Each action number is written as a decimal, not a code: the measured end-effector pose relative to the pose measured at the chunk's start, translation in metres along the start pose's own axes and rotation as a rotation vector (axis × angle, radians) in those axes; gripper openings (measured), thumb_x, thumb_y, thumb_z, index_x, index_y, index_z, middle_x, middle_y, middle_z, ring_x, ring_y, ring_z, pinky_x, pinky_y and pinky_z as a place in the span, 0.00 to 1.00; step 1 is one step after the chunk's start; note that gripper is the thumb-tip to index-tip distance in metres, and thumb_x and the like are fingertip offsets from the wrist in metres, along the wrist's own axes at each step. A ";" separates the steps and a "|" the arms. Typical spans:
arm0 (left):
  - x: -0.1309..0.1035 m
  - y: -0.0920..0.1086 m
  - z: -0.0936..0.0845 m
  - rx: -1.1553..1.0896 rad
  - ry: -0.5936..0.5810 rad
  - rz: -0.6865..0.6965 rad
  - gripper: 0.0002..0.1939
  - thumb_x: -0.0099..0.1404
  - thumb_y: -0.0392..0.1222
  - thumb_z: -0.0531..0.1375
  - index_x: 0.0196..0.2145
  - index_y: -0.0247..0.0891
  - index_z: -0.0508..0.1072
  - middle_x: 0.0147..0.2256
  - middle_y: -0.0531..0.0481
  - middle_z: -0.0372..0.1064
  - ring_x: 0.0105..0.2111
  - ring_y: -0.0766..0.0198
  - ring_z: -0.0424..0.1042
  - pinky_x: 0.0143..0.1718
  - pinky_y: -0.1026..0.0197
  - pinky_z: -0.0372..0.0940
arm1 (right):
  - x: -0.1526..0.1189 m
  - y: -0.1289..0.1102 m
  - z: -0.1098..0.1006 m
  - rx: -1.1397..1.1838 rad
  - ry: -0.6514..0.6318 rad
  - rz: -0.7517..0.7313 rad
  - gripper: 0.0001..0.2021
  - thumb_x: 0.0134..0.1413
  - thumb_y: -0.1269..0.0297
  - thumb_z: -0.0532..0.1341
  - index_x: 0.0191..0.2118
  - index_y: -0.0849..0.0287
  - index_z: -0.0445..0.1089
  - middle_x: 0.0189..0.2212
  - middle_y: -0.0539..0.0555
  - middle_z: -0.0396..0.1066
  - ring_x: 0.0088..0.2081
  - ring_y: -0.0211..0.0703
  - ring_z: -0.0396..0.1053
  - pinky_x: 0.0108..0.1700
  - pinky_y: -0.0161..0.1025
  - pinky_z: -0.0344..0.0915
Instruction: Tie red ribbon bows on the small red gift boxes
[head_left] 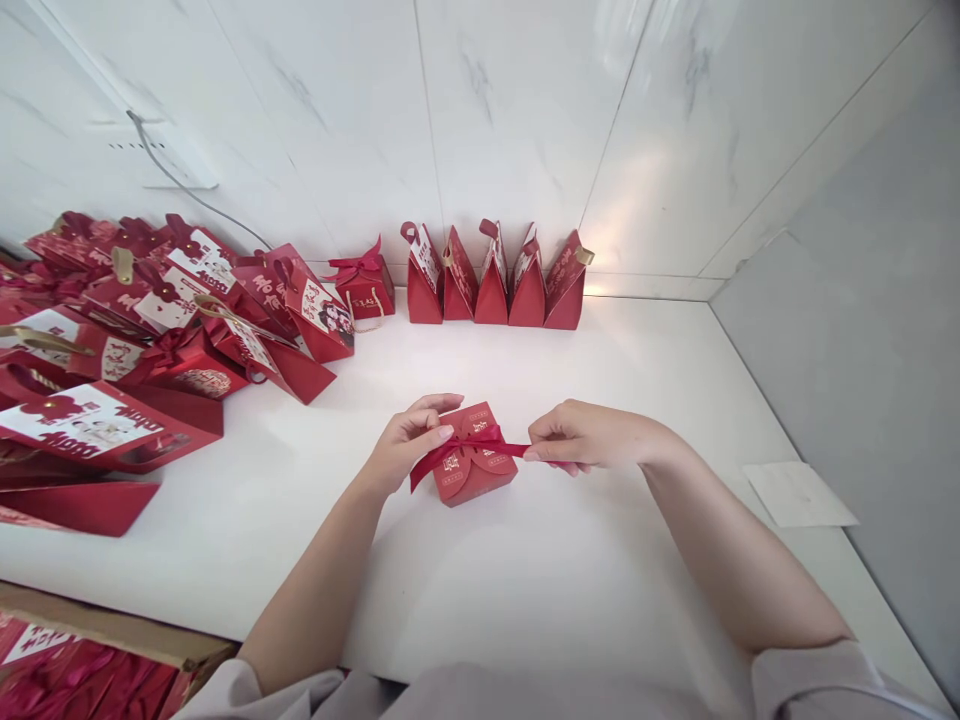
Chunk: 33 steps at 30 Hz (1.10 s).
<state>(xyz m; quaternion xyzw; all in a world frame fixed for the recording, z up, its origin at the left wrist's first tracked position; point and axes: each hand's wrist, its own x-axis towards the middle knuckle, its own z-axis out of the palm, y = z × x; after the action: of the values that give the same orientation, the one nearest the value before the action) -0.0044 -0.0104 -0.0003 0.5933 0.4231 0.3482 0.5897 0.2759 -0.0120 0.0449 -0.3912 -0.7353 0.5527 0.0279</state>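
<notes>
A small red gift box [474,482] with gold lettering and a petal-like folded top sits on the white table in front of me. Across its top runs a dark red ribbon [487,436], crossed at the middle, with one tail hanging off the left side. My left hand [411,440] is at the box's left edge, its thumb pressing the ribbon and its fingers curled behind, partly hidden. To the right of the box, my right hand [581,437] is closed in a pinch on the other ribbon end, which is stretched taut from the middle.
Several red triangular boxes [491,290] line the wall, beside a ribboned cube box [367,285]. A heap of red gift boxes [180,330] covers the left side. A cardboard carton [187,650] stands lower left. A white sheet [799,493] lies at the right edge.
</notes>
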 end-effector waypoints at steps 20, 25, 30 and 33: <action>-0.005 -0.002 0.017 0.138 -0.005 0.086 0.18 0.67 0.50 0.56 0.25 0.37 0.74 0.51 0.44 0.68 0.48 0.54 0.71 0.47 0.55 0.67 | 0.028 0.011 0.017 0.256 0.225 -0.242 0.14 0.57 0.48 0.62 0.35 0.53 0.73 0.62 0.54 0.57 0.64 0.54 0.55 0.61 0.51 0.55; -0.007 -0.002 0.019 0.306 0.057 0.256 0.20 0.66 0.45 0.58 0.19 0.36 0.60 0.48 0.44 0.70 0.48 0.56 0.70 0.46 0.56 0.66 | 0.030 0.011 0.017 0.310 0.152 -0.269 0.14 0.59 0.50 0.60 0.34 0.55 0.74 0.61 0.55 0.59 0.62 0.52 0.57 0.61 0.51 0.55; -0.008 0.005 0.021 0.500 0.125 0.365 0.18 0.66 0.39 0.58 0.18 0.37 0.62 0.48 0.47 0.71 0.52 0.57 0.67 0.52 0.54 0.62 | 0.032 0.011 0.017 0.324 0.083 -0.280 0.12 0.63 0.53 0.58 0.38 0.55 0.73 0.60 0.54 0.56 0.60 0.47 0.60 0.60 0.47 0.57; -0.009 0.008 0.021 0.570 0.169 0.378 0.18 0.65 0.37 0.58 0.18 0.37 0.62 0.48 0.49 0.72 0.54 0.57 0.65 0.52 0.53 0.61 | 0.031 0.011 0.017 0.312 0.068 -0.278 0.12 0.63 0.53 0.58 0.39 0.54 0.73 0.60 0.54 0.56 0.59 0.47 0.59 0.60 0.45 0.58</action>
<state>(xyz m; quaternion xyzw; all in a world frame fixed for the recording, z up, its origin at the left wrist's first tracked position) 0.0125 -0.0264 0.0070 0.7709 0.4332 0.3673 0.2884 0.2528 -0.0056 0.0170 -0.2953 -0.6864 0.6371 0.1888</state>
